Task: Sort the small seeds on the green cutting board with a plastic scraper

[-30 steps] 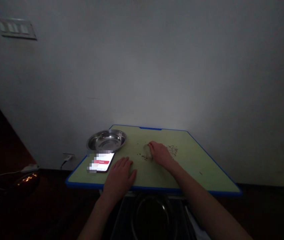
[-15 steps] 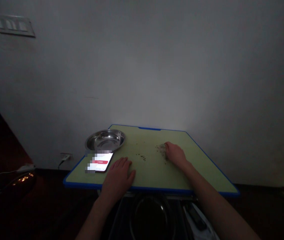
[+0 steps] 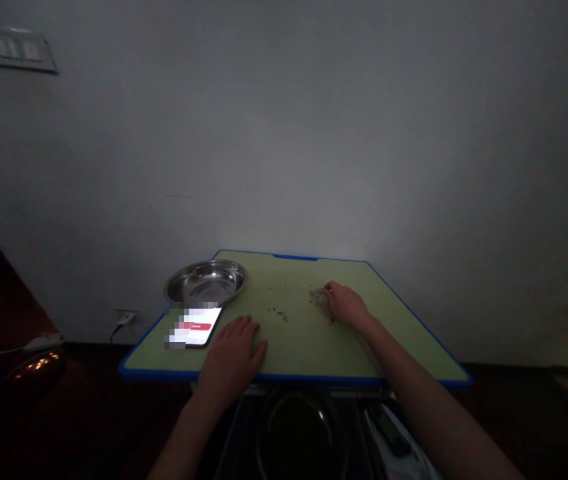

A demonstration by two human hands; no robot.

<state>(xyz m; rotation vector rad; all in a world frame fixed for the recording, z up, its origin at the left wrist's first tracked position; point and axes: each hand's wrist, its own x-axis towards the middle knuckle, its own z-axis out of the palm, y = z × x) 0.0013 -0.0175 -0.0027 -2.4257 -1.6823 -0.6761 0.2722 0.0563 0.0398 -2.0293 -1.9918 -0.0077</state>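
Note:
My left hand (image 3: 234,350) lies palm down on the pale green tabletop (image 3: 294,357), its fingers stretched out and the thumb apart. Just left of its fingertips is a phone (image 3: 197,327) with a lit screen. Toward the right of the table, my right hand (image 3: 347,303) has its fingers curled together at a greyish, see-through-looking patch (image 3: 321,303) dotted with small dark bits. What the fingertips pinch, if anything, is too small and dim to make out. Between the two hands lies a loose scatter of small dark grains (image 3: 283,316).
A shiny steel bowl (image 3: 207,283) stands at the table's left edge, behind the phone. The table has a blue rim (image 3: 314,383) and backs onto a grey wall. Below its front edge are a dark round object (image 3: 299,433) and a dark device (image 3: 389,430).
The whole view has shifted slightly. My right hand's fingers have moved a little over the greyish patch, and a few dark grains near it lie differently. My left hand stays put.

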